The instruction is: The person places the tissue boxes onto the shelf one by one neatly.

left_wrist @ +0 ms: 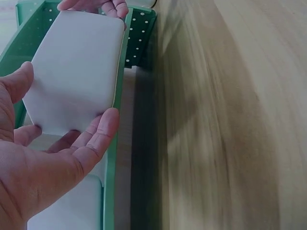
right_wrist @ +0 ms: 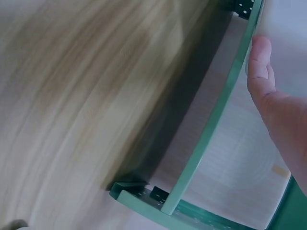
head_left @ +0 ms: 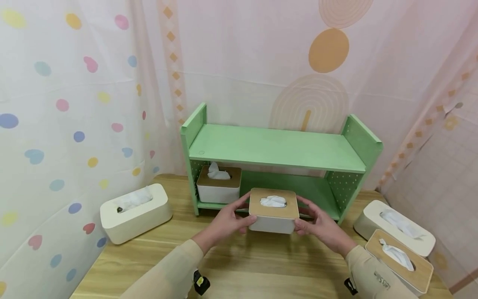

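Note:
A white tissue box (head_left: 274, 225) with a wood-coloured lid and a tissue in its slot is held between both hands, in front of the green shelf (head_left: 276, 145). My left hand (head_left: 226, 221) grips its left side, thumb at the near corner. On its right side, my right hand (head_left: 322, 227) does the same. The left wrist view shows the box's plain white underside (left_wrist: 76, 62), with fingertips at its edges. In the right wrist view, only part of the right hand (right_wrist: 283, 115) shows. A similar tissue box (head_left: 218, 194) stands at the left end of the lower shelf.
A long white tissue box (head_left: 136, 222) sits on the wooden table (head_left: 261, 276) at the left. At the right are another long white box (head_left: 364, 220) and a wood-lidded tissue box (head_left: 418, 272), close together. Patterned curtains (head_left: 239, 50) hang behind the shelf and along the sides.

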The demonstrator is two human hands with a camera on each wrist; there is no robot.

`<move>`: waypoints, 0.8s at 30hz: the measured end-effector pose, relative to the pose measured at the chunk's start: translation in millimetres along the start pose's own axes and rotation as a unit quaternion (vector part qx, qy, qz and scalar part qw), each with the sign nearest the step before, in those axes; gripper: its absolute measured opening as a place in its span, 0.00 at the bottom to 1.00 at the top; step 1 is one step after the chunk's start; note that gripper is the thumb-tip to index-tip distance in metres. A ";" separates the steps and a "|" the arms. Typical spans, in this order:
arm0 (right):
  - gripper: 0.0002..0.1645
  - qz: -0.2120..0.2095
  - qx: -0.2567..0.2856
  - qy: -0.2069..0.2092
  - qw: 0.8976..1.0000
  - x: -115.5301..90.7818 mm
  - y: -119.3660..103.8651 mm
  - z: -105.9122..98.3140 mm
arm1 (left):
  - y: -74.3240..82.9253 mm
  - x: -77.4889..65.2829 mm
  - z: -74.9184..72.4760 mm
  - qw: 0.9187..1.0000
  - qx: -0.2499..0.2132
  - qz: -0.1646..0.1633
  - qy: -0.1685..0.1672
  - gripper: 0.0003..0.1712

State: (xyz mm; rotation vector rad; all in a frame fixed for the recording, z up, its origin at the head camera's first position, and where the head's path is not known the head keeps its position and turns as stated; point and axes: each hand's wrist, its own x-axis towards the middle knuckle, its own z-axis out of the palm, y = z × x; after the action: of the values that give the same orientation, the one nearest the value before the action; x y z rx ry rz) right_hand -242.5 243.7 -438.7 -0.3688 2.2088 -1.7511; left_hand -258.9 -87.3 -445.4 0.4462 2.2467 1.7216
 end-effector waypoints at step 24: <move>0.43 -0.008 -0.184 0.157 0.970 17.1 -8.1 7.7 | 1.6 26.7 23.1 0.987 0.056 0.039 0.149 0.37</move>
State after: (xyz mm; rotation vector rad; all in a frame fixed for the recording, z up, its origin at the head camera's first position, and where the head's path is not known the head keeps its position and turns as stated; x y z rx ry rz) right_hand -255.3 228.5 -433.7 -0.1961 2.7730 -1.4839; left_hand -274.0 -55.8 -450.6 0.3215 2.5759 1.8092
